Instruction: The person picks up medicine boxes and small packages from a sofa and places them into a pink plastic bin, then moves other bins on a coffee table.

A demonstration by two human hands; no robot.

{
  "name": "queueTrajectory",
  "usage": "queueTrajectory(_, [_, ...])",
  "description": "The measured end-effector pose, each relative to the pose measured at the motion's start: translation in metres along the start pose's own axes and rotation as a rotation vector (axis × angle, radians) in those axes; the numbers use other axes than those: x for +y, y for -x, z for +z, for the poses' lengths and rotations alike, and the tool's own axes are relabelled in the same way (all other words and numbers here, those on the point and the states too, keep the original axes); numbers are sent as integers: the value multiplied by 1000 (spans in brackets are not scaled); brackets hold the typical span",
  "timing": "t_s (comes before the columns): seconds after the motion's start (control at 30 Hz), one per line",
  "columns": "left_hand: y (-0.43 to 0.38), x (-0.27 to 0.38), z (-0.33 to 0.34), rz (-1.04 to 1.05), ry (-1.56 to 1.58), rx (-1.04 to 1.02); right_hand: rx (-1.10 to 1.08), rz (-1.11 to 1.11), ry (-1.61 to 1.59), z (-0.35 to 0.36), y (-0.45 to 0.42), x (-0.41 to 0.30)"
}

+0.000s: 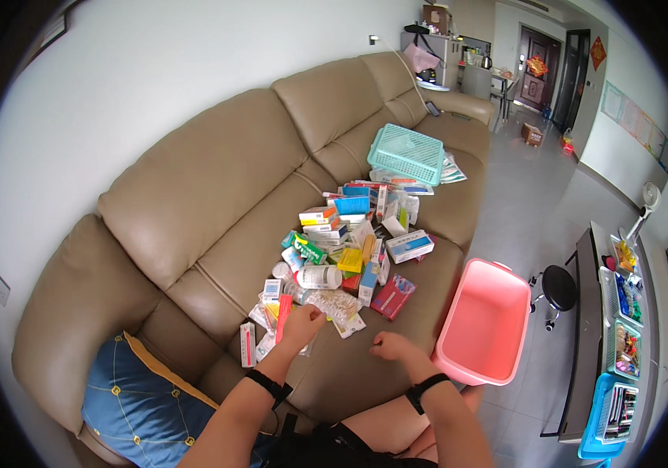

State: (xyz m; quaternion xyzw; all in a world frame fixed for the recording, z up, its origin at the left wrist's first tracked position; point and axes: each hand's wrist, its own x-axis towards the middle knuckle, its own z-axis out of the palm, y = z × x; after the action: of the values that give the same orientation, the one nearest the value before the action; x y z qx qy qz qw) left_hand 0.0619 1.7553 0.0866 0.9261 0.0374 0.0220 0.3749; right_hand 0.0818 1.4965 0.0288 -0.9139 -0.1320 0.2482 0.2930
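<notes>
My left hand (303, 325) is at the near edge of the pile, its fingers curled beside a clear bag of cotton swabs (337, 304). Whether the fingertips grip the bag cannot be made out. Over the bare seat, my right hand (393, 346) is curled with nothing visible in it. Around the bag lie a white bottle (319, 277), a yellow box (350, 260), a dark red box (393, 297) and a blue-and-white box (369, 283). A red strip-like package (283, 316) stands by my left hand, and a white box with a red stripe (248, 345) lies further left.
The brown leather sofa (217, 193) carries several more medicine boxes (348, 205) and an upturned mint-green plastic basket (407, 153). A pink plastic tub (486, 322) stands on the floor at right, near a black stool (559, 288). A blue cushion (141, 398) sits left.
</notes>
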Motion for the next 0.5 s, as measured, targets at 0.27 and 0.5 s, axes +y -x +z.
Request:
queueTrajectory(0.27, [-60, 97, 47, 168, -55, 24, -123, 29, -5, 9, 1, 23])
queueTrajectory(0.5, [-91, 86, 78, -104, -184, -38, -85, -166, 0, 28, 26, 36])
